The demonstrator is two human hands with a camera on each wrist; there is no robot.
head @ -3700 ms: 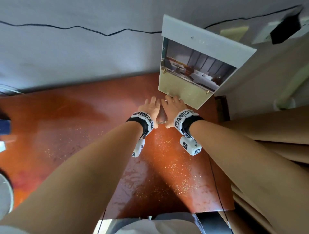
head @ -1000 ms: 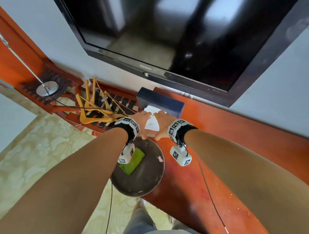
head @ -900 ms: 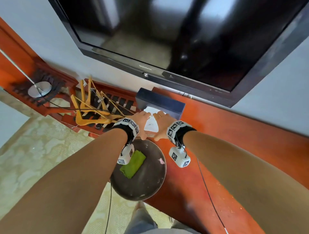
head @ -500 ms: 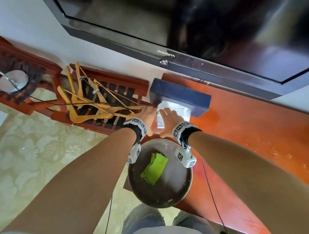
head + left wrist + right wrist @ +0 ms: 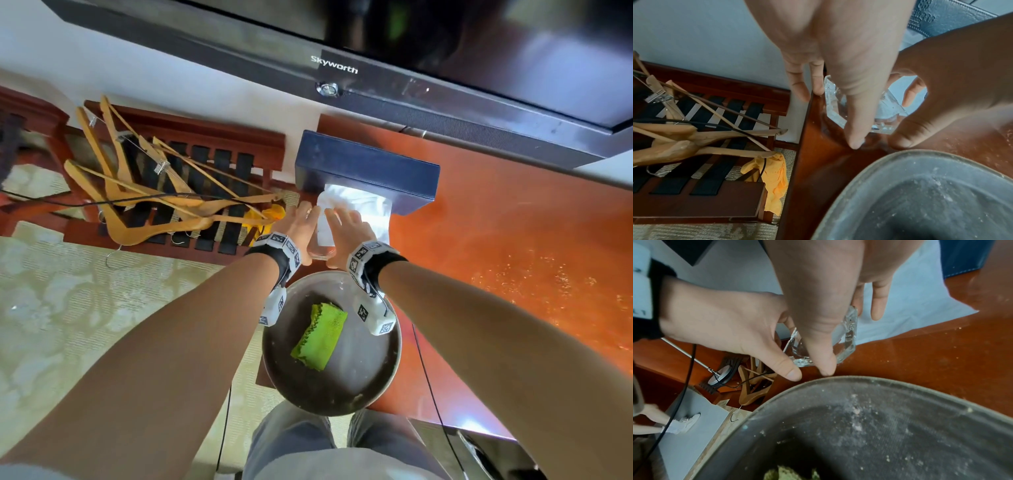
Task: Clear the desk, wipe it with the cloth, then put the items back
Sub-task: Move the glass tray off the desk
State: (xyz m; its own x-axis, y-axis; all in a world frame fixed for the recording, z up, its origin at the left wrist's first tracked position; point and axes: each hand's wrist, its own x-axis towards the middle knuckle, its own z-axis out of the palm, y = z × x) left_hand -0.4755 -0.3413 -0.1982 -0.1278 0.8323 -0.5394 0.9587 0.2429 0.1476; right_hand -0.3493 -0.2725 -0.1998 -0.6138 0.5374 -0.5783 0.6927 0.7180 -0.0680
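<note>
1. Moved since the earliest frame: both hands with the glass dish (image 5: 859,107), from beside the mirror to the desk's (image 5: 513,240) left end.
2. Left hand (image 5: 297,228), right hand (image 5: 346,233): each pinching the dish's side, thumbs at its near edge.
3. Dish: near the left edge, between tissue box (image 5: 366,171) and basin (image 5: 376,383). Likely heavy, slippery, breakable; grip the side walls.
4. Cloth (image 5: 320,335): green, in basin.
5. Television (image 5: 445,51): "Skyworth".

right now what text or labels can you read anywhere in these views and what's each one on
"Skyworth": on the television's lower bezel.
Embossed characters on the dark blue tissue box: too blurred to read.
Wristband markers: black-and-white patterns, no letters.
</note>
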